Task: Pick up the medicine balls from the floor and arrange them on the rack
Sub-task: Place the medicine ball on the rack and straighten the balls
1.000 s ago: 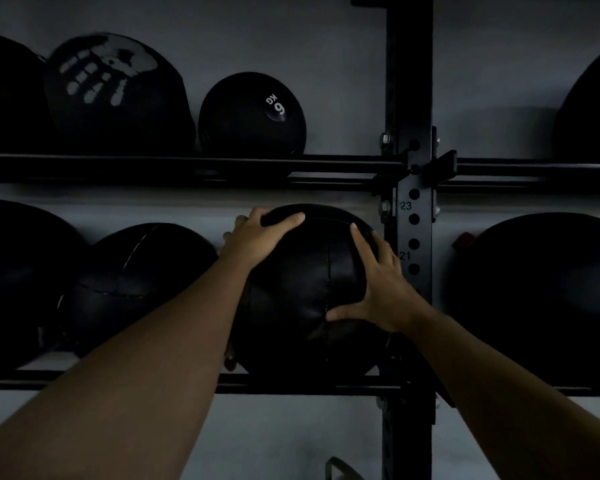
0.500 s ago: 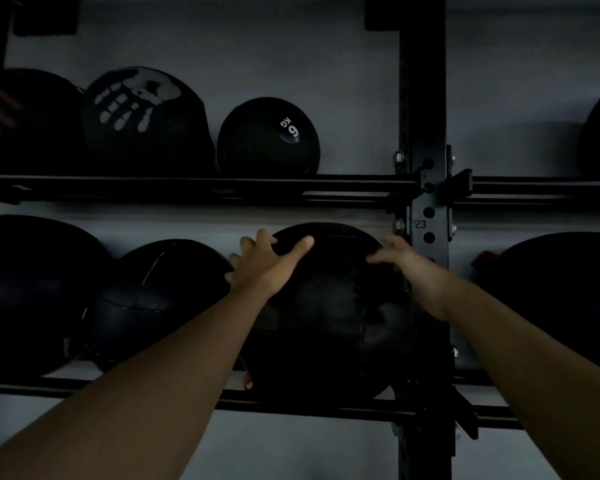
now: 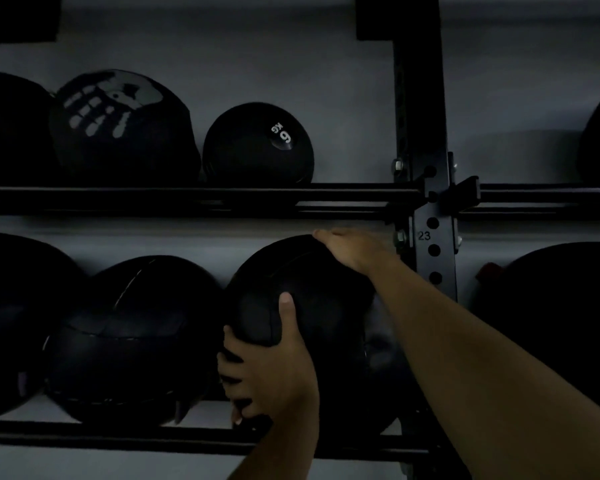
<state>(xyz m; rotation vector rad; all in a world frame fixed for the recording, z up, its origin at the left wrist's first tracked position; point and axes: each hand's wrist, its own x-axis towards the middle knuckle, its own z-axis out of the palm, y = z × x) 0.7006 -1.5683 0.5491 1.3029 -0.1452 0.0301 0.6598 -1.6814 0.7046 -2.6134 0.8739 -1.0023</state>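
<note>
A large black stitched medicine ball (image 3: 323, 306) rests on the lower rail of the black rack (image 3: 187, 441), just left of the upright post (image 3: 433, 258). My left hand (image 3: 267, 368) cups its lower left side, thumb up on the front, fingers wrapped between it and the neighbouring ball. My right hand (image 3: 354, 249) lies over its top right, fingers reaching behind the ball. Both hands grip this ball.
Two more big black balls (image 3: 129, 337) (image 3: 11, 323) sit to the left on the same rail, another (image 3: 561, 323) right of the post. The upper rail (image 3: 187, 195) carries a handprint ball (image 3: 118, 129) and a small 6 kg ball (image 3: 257, 143).
My left hand slid from the ball's top left down to its lower left side. My right hand moved further over the top. The view drifted left and slightly up.
</note>
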